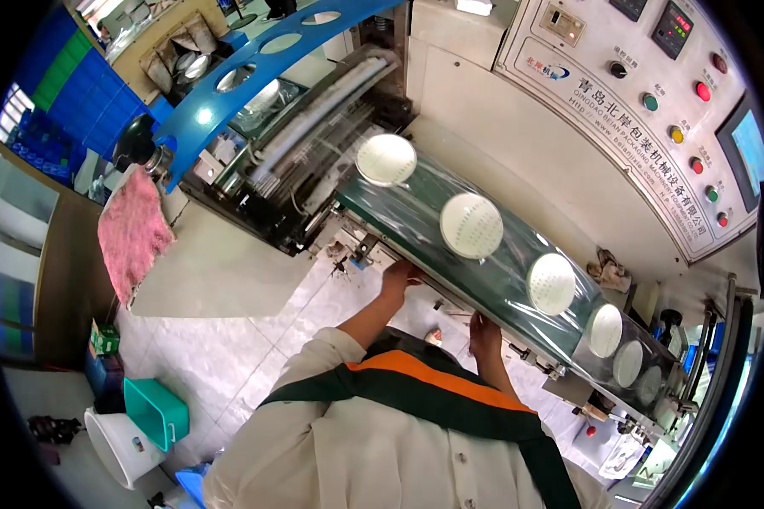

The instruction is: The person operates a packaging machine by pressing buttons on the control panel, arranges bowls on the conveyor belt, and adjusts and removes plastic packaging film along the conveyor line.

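A green conveyor belt (399,222) runs diagonally from upper left to lower right in front of me. White round lids or discs with printed text, such as this disc (472,225), lie on it in a row under clear plastic film (511,240). My left hand (399,278) is at the near side rail of the conveyor, its fingers curled against the edge and partly hidden. Farther right along the same edge is my right hand (485,335), also curled, its fingertips hidden under the rail. Neither hand touches the discs.
Beyond the belt stands a control panel (628,127) with buttons and a screen. A blue perforated guard (272,59) arches over film rollers at the upper left. A pink cloth (134,233) hangs at left. A teal bin (155,414) and white bucket (120,445) stand on the floor.
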Motion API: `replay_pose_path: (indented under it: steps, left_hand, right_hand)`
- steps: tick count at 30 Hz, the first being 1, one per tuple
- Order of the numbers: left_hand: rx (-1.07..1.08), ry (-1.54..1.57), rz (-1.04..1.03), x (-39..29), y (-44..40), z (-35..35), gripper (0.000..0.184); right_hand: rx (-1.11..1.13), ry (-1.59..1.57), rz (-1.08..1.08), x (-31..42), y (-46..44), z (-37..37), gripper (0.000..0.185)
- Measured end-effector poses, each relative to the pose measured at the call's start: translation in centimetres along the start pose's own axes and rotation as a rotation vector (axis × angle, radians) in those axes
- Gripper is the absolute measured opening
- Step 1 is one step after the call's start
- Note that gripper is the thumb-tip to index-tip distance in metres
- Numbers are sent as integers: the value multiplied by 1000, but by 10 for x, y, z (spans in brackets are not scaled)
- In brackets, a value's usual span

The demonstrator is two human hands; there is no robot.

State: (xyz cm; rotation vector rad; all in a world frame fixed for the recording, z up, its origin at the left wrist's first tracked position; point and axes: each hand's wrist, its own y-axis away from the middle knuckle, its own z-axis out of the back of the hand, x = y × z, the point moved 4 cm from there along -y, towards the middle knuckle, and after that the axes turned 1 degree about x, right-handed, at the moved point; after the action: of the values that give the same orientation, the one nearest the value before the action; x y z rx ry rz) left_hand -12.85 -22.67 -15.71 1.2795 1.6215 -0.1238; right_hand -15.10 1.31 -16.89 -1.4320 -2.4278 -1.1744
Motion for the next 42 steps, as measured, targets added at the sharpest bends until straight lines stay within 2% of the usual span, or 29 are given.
replay_pose_path:
  steps: [3, 4, 6, 7, 8, 11, 12, 13, 17, 19, 21, 23, 25, 27, 29, 30, 33, 35, 38, 39, 41, 42]
  left_hand:
    - [44, -8, -1, 22, 11, -8, 23]
    - [73, -41, 84, 27, 14, -12, 22]
    - [155, -99, 230, 31, 19, -18, 22]
    - [162, -105, 239, 29, 18, -16, 22]
    - [118, -64, 183, 22, 12, -9, 23]
    - [37, 16, -31, -6, -4, 7, 24]
    - [27, -35, -24, -10, -7, 7, 23]
    - [37, -38, -9, -4, -3, 1, 23]
    - [68, -79, 86, 24, 8, -15, 24]
    - [157, -109, 223, 33, 15, -22, 25]
    - [215, -180, 293, 33, 20, -22, 25]
    - [88, -69, 151, 27, 7, -4, 27]
    - [59, -16, 30, 2, -1, 5, 25]
    - [56, -81, -1, -4, -3, 4, 24]
    - [89, -57, 40, 12, 0, -5, 24]
    - [110, -36, 70, 20, 3, -8, 24]
    - [183, -60, 198, 28, 20, -25, 25]
    - [167, -94, 226, 25, 21, -24, 25]
    - [88, -25, 7, 1, 1, -3, 25]
    - [91, -40, -23, -6, -2, -1, 24]
    - [98, -92, 9, 7, 0, -6, 24]
    - [94, -87, 1, 15, 1, -10, 24]
  right_hand:
    - [-69, -25, -12, -6, 8, 7, 17]
    - [-117, -40, -38, -8, 10, 6, 18]
    - [-14, 13, -151, -23, 18, -20, 20]
    - [14, 41, -197, -28, 18, -35, 20]
    - [74, 45, -218, -33, 12, -39, 19]
    - [47, 45, -124, -32, -3, -17, 19]
    - [-6, 145, -72, -21, 3, -11, 15]
    - [102, 203, -37, -12, 3, -3, 12]
    - [-14, 77, 14, 2, 19, 9, 14]
    - [-96, 40, -39, -1, 23, 12, 20]
    - [-75, 95, -122, -11, 27, -5, 24]
    - [-28, 99, -116, -24, 6, -7, 20]
    - [-10, 0, -84, -25, -2, -21, 14]
    - [-76, 10, -64, -15, 3, -16, 11]
    - [-17, 144, 32, 4, 12, -6, 11]
    - [-75, 75, 60, 7, 14, -2, 12]
    - [-158, 4, 61, 8, 25, 5, 13]
    - [-74, 92, -38, -3, 25, -3, 13]
    - [47, 19, -61, -18, 14, -16, 12]
    - [48, 17, -60, -17, 13, -11, 12]
    - [-82, 117, 94, -2, 15, 5, 11]
    - [-48, 103, 87, 5, 19, 6, 11]
